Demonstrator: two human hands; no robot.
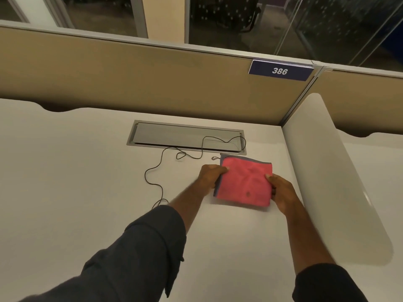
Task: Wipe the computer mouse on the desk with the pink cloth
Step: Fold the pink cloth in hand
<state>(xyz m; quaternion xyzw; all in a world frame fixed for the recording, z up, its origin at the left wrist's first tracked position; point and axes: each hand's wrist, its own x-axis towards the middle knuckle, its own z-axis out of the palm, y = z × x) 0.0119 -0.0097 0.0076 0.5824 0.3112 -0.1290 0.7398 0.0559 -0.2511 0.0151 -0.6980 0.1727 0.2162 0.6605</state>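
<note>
Pink cloth (245,182) is held at both sides by left hand (211,174) and right hand (281,190); no mouse is seen, only its cord (160,188) to the left.

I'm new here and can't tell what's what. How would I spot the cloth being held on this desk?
Start at the blue sign reading 386 on the tan partition, then drop down past the grey hatch in the white desk. Just in front lies the pink cloth, gripped by the left hand and right hand. It is the only brightly coloured thing there.

An office cubicle: tan partitions (152,77), numbered plate (280,70), white desk (76,171).
</note>
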